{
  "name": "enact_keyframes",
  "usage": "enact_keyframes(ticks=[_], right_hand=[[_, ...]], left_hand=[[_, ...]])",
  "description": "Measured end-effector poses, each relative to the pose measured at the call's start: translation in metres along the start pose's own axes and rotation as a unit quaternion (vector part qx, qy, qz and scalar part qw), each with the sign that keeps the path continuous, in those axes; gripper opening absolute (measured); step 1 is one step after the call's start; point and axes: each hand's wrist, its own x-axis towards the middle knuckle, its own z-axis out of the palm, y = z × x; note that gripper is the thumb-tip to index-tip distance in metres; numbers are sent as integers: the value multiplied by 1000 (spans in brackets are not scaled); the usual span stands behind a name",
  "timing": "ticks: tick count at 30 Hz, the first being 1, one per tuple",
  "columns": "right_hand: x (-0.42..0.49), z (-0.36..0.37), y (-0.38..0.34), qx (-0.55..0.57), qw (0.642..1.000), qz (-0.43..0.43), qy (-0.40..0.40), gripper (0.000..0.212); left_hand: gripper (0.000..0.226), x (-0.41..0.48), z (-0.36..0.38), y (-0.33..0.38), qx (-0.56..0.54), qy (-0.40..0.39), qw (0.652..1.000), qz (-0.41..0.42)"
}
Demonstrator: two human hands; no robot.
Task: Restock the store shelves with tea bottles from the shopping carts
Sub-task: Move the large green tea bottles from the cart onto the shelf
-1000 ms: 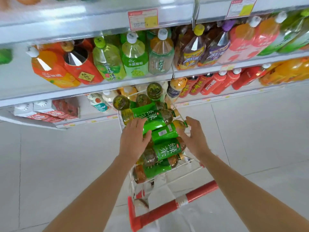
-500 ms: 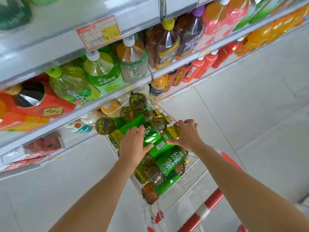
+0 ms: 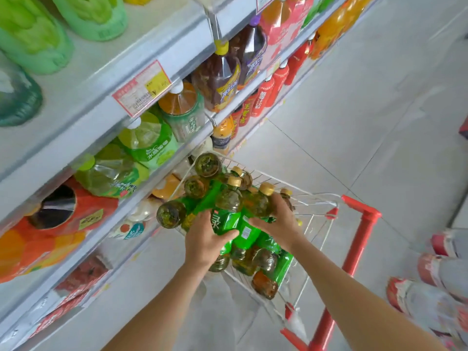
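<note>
Two bottles are taken at once, one per hand, prob. to halve trips to the shelf. The left hand (image 3: pixel 202 239) is clamped round the label of a green tea bottle (image 3: pixel 226 216), thumb across the front. The right hand (image 3: pixel 278 224) is curled over a second tea bottle (image 3: pixel 260 205); its fingertips are hidden, so that grip is judged approx. Both bottles sit atop the heap (image 3: pixel 266 264) in the wire cart (image 3: pixel 354 252), caps pointing away from the person. The cart is parked just beside the shelves (image 3: pixel 162 54), presumably for a short reach.

tea bottles (image 3: pixel 229 219) piled in cart (image 3: pixel 314 219), shelves (image 3: pixel 162 54) left
</note>
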Motion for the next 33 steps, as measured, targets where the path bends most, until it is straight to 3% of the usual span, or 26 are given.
enact_keyframes(ticks=[5, 11, 15, 22, 27, 33], right_hand=[[-11, 15, -10, 50, 997, -62, -17, 83], [-45, 11, -20, 123, 985, -79, 87, 86], [-74, 11, -37, 147, 979, -131, 44, 91], [-164, 68, -86, 118, 960, -244, -69, 88], [-228, 129, -151, 128, 937, -310, -100, 63], [-291, 196, -248, 176, 894, -396, -117, 63]], left_hand=[[72, -5, -7, -15, -95, 0, 995, -15], [78, -49, -26, -19, -204, 31, 978, -26], [63, -106, -37, -33, -263, 51, 963, -43], [64, -235, -82, -63, -313, 213, 923, -67], [50, -307, -149, -98, -302, 345, 886, -77], [55, -361, -245, -132, -295, 451, 840, -63]])
